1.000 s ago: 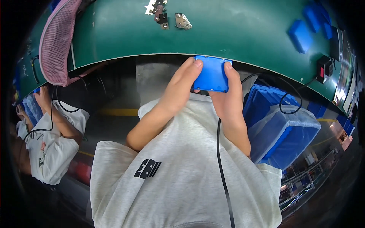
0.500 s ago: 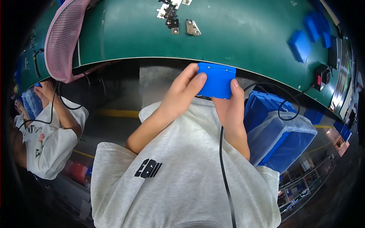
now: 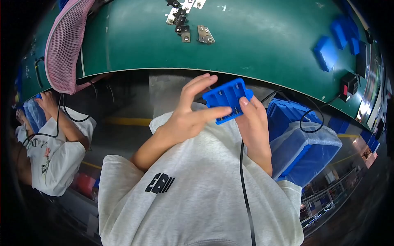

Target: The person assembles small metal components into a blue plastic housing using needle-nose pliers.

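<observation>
A blue plastic case (image 3: 228, 98) with ribbed compartments and small metal bits is held tilted over my lap, just off the bench's near edge. Gripping its right side is my right hand (image 3: 253, 119), the thumb on its face and the other fingers largely hidden behind it. At the case's left, my left hand (image 3: 186, 117) has its fingers spread apart. One of its digits reaches across the lower part of the case and seems to touch it, while the others stand off the upper left corner.
Metal brackets (image 3: 205, 35) lie on the green bench (image 3: 139, 41). A pink mesh basket (image 3: 65, 49) hangs at its left edge. Blue pieces (image 3: 326, 53) and a black box (image 3: 348, 86) sit at right. Below stands a plastic-lined blue bin (image 3: 303, 151). Another person (image 3: 57, 151) works at left.
The blue case has been turned from its smooth face to its compartment side and tilted. My left hand has loosened its hold and spread its fingers; the right still grips the case.
</observation>
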A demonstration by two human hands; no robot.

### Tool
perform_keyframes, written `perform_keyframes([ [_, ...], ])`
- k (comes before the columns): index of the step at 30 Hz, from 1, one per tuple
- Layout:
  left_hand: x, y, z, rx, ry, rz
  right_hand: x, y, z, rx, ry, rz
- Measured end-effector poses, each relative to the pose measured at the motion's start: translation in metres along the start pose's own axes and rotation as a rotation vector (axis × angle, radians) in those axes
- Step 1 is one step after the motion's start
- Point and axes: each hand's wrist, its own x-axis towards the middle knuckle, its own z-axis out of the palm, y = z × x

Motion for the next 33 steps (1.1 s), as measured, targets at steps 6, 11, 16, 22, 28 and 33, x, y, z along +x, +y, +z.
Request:
perform_keyframes([
  [6,-0.005,0.005,0.004,-0.532,0.079,-0.368,-0.004,0.020,-0.010,-0.079,0.109,-0.092],
  [11,0.002,-0.002,0.011,-0.443,0.079,-0.258,0.009,0.032,-0.012,-0.142,-0.097,-0.432],
  [16,0.008,-0.002,0.016,-0.474,0.164,-0.237,0.013,0.034,-0.015,-0.130,-0.219,-0.515],
  [22,0.010,-0.004,0.018,-0.459,0.156,-0.290,0.017,0.039,-0.019,-0.114,-0.200,-0.519],
  [28,0.007,-0.005,0.022,-0.413,0.139,-0.362,0.001,0.042,-0.029,-0.107,-0.020,-0.256],
  [33,0.004,0.000,0.026,-0.497,0.110,-0.514,0.001,0.029,-0.017,-0.295,0.019,-0.144],
])
